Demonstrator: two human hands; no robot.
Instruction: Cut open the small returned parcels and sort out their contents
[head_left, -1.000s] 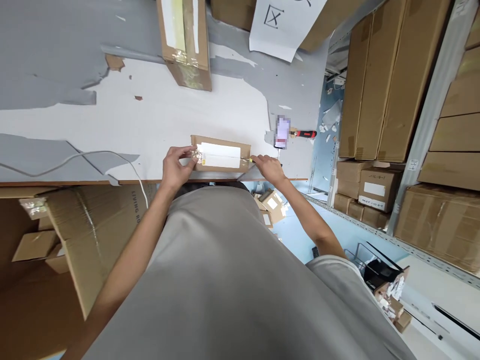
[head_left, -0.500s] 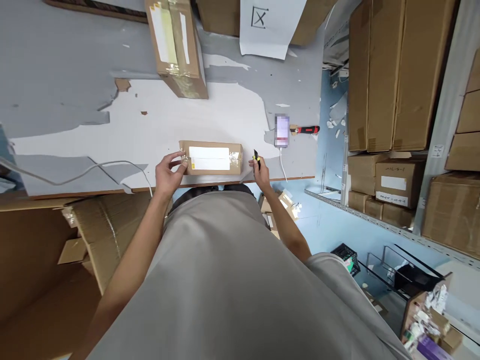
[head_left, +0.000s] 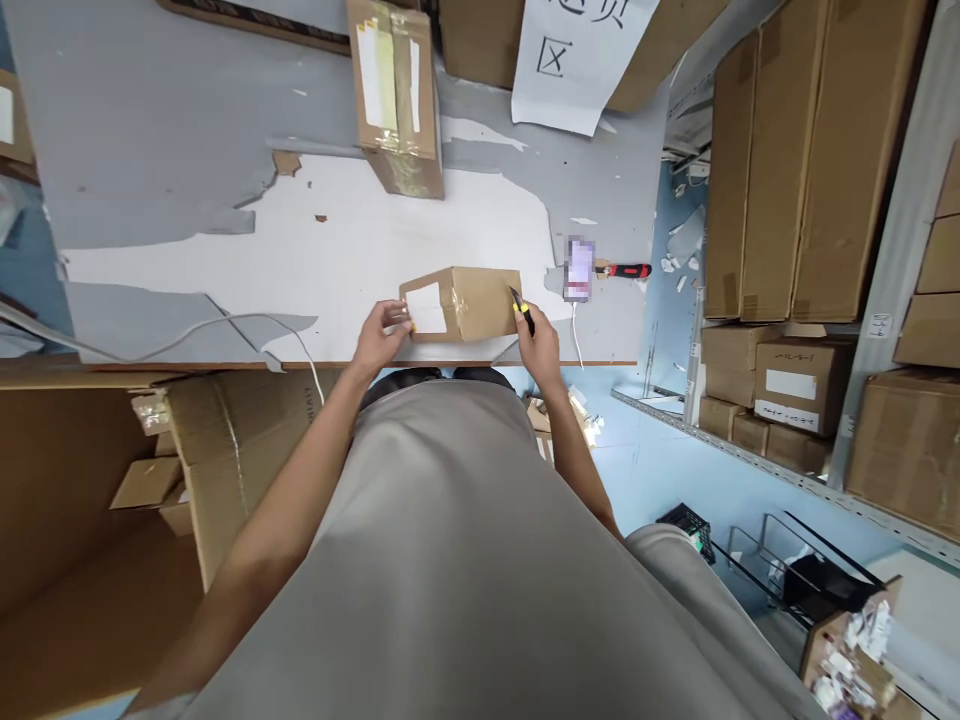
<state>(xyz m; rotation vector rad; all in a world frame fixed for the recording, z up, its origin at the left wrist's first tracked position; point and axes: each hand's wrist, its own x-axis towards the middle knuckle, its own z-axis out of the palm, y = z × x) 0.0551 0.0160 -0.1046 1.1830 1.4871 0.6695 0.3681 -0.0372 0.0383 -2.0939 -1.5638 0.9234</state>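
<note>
While the small cardboard box (head_left: 480,300) is being steadied near the front edge of the worktable (head_left: 337,250), it is being held between the two hands, directly ahead of the person's body. The box's long axis is lying left to right, roughly parallel to the table's front edge. The box is being tipped so that two faces are showing, with the white label (head_left: 426,307) on the left one. The left hand (head_left: 381,338) is being held partly closed, its fingers curled onto the left end of the box beside the label. The right hand (head_left: 541,348) is being held closed around a utility knife (head_left: 523,310) with a yellow-and-black body. The knife's tip is being pointed up and leftward at the box's right end; whether it is touching the cardboard cannot be told. Both hands are being placed about equally near, one at each end, so the box is lying between them rather than to one side. Just right of the knife, a phone (head_left: 579,270) is lying on the table with a white cable (head_left: 576,335) hanging over the edge. A red-handled tool (head_left: 628,270) is lying just beyond the phone. Farther back, a longer taped carton (head_left: 397,95) is resting on the table, left of a hanging paper sign (head_left: 581,60). Stacked cartons (head_left: 772,160) are being stored at the right.
</note>
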